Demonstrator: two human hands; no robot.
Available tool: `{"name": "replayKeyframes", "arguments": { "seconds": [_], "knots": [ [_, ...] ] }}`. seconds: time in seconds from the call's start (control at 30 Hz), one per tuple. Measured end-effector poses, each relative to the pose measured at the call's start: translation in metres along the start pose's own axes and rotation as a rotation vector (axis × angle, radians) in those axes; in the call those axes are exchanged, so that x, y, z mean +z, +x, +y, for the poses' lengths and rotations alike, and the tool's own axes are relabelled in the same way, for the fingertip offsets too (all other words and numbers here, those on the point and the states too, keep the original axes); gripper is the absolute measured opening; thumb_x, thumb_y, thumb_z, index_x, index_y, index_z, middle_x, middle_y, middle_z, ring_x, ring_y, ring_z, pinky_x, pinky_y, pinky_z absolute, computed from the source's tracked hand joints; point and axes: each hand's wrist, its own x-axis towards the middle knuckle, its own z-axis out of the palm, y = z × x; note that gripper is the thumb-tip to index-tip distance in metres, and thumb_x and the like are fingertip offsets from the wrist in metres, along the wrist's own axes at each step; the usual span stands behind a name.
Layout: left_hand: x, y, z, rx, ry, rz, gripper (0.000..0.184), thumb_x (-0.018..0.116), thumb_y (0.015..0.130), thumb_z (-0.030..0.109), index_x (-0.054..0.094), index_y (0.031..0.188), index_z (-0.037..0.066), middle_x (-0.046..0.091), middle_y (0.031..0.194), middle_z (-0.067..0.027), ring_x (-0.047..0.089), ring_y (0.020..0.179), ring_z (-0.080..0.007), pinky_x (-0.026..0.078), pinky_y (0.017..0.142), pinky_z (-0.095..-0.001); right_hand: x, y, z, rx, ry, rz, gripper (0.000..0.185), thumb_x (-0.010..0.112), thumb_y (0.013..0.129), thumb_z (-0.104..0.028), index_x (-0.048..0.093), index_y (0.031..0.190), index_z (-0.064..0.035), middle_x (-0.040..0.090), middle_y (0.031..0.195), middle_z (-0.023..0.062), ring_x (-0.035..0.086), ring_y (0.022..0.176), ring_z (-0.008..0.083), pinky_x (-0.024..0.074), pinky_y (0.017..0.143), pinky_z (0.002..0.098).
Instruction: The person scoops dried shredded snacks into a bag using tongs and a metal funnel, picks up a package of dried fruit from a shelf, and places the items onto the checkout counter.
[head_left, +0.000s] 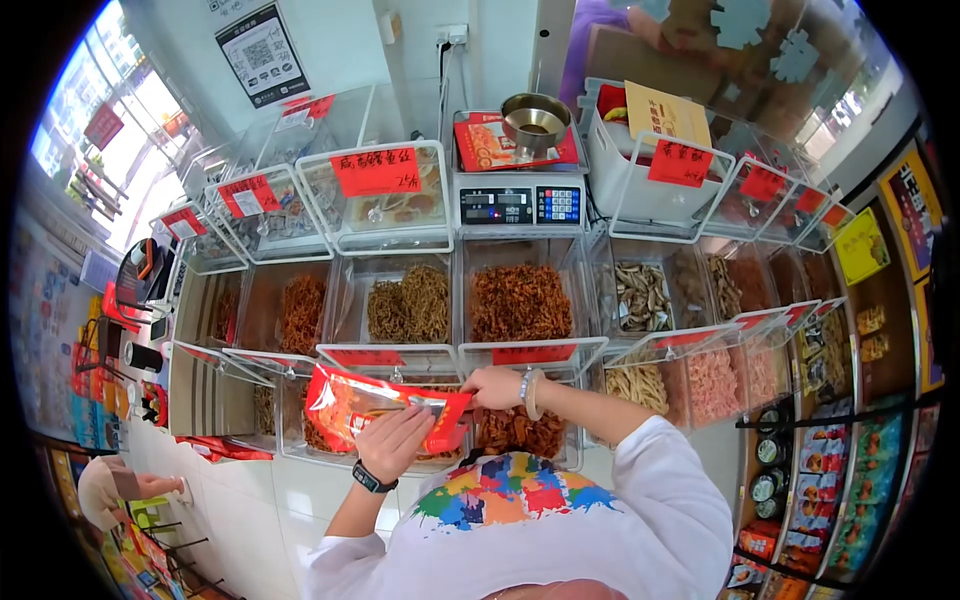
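A red plastic food pouch [340,400] with a clear window is held in front of my chest, above the front row of bins. My left hand [395,440], wearing a black watch, lies across the pouch's lower side with its fingers together, gripping it. At the pouch's right end, my right hand [495,388] pinches the corner; its fingertips are partly hidden. Beneath the hands is a bin of reddish-brown dried food [520,432], partly covered by my arms. Just beyond, a clear bin holds orange-red dried shreds [520,303].
Behind the bins stands a digital scale [520,205] bearing red packets and a metal bowl [536,125]. Raised clear lids with red labels [375,172] line the rows. Shelves of packaged snacks [815,480] rise at right. Another person [110,485] is at far lower left.
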Motion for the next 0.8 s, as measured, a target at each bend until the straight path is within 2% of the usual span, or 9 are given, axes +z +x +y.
{"name": "replayKeyframes", "arguments": {
  "seconds": [0.13, 0.27, 0.37, 0.43, 0.53, 0.57, 0.6, 0.67, 0.8],
  "knots": [
    [0.007, -0.009, -0.014, -0.018, -0.014, -0.007, 0.027, 0.066, 0.062, 0.001, 0.071, 0.088, 0.007, 0.071, 0.097, -0.0050, 0.069, 0.084, -0.0209, 0.055, 0.069, -0.0309, 0.007, 0.021, 0.019, -0.220, -0.374, 0.180, 0.036, 0.060, 0.085, -0.036, 0.067, 0.103, -0.0059, 0.069, 0.085, 0.0185, 0.066, 0.079, 0.0360, 0.0514, 0.075, 0.0443],
    [0.020, -0.031, -0.035, -0.349, 0.041, -0.144, 0.031, 0.074, 0.062, 0.007, 0.066, 0.091, 0.005, 0.068, 0.111, -0.0055, 0.067, 0.087, -0.0249, 0.053, 0.070, -0.0303, -0.014, -0.011, 0.004, -0.292, -0.510, 0.346, 0.042, 0.064, 0.082, -0.041, 0.065, 0.104, -0.0056, 0.067, 0.091, 0.0195, 0.064, 0.088, 0.0359, 0.0502, 0.078, 0.0452],
    [0.006, -0.033, -0.048, -0.520, 0.043, -0.161, 0.053, 0.080, 0.069, 0.029, 0.059, 0.110, 0.003, 0.063, 0.121, -0.0103, 0.063, 0.100, -0.0311, 0.050, 0.083, -0.0377, -0.067, -0.047, 0.001, -0.233, -0.495, 0.159, 0.042, 0.064, 0.083, -0.042, 0.064, 0.104, -0.0061, 0.067, 0.084, 0.0179, 0.065, 0.081, 0.0356, 0.0502, 0.075, 0.0444],
    [-0.004, -0.028, -0.047, -0.670, 0.020, -0.116, 0.056, 0.081, 0.067, 0.026, 0.058, 0.112, 0.002, 0.063, 0.120, -0.0113, 0.062, 0.100, -0.0327, 0.050, 0.084, -0.0385, -0.110, -0.067, 0.014, -0.291, -0.470, 0.117, 0.039, 0.059, 0.088, -0.042, 0.063, 0.106, -0.0075, 0.067, 0.084, 0.0171, 0.065, 0.081, 0.0349, 0.0503, 0.072, 0.0414],
    [-0.010, -0.048, -0.056, -0.878, 0.011, -0.046, 0.063, 0.083, 0.063, 0.013, 0.054, 0.117, -0.002, 0.064, 0.112, -0.0163, 0.062, 0.097, -0.0360, 0.049, 0.086, -0.0386, -0.166, -0.086, 0.040, -0.216, 0.032, 0.128, 0.029, 0.050, 0.097, -0.032, 0.062, 0.096, -0.0055, 0.063, 0.072, 0.0031, 0.061, 0.062, 0.0112, 0.0502, 0.057, 0.0272],
    [-0.005, -0.072, -0.062, -1.011, -0.112, 0.032, 0.062, 0.078, 0.063, 0.004, 0.053, 0.119, -0.002, 0.064, 0.109, -0.0151, 0.063, 0.093, -0.0295, 0.050, 0.082, -0.0356, -0.184, -0.088, 0.046, -0.185, 0.226, 0.203, 0.032, 0.048, 0.098, -0.034, 0.059, 0.090, -0.0056, 0.061, 0.070, 0.0014, 0.059, 0.058, 0.0092, 0.0482, 0.052, 0.0242],
    [0.000, -0.083, -0.066, -1.142, -0.238, 0.113, 0.062, 0.073, 0.062, -0.005, 0.052, 0.120, -0.002, 0.064, 0.105, -0.0139, 0.064, 0.089, -0.0229, 0.050, 0.078, -0.0327, -0.202, -0.084, 0.059, -0.295, 0.398, 0.279, 0.038, 0.049, 0.098, -0.039, 0.061, 0.102, -0.0036, 0.058, 0.070, 0.0008, 0.052, 0.054, 0.0068, 0.0413, 0.047, 0.0204],
    [0.005, -0.068, -0.058, -1.215, -0.353, 0.213, 0.059, 0.076, 0.062, -0.002, 0.053, 0.116, -0.002, 0.064, 0.099, -0.0129, 0.062, 0.086, -0.0209, 0.050, 0.076, -0.0329, -0.237, -0.076, 0.044, -0.315, 0.666, 0.657, 0.033, 0.054, 0.095, -0.038, 0.056, 0.091, -0.0052, 0.055, 0.065, -0.0012, 0.047, 0.046, 0.0059, 0.0346, 0.040, 0.0201],
    [0.026, -0.099, -0.069, -1.170, -0.357, 0.263, 0.054, 0.078, 0.061, -0.001, 0.055, 0.110, -0.002, 0.064, 0.092, -0.0090, 0.059, 0.083, -0.0143, 0.049, 0.071, -0.0310, -0.347, -0.012, 0.061, -0.340, 0.417, 1.327, 0.043, 0.076, 0.079, -0.040, 0.060, 0.086, -0.0011, 0.056, 0.062, 0.0006, 0.046, 0.040, 0.0075, 0.0335, 0.035, 0.0237]
  ]
}}
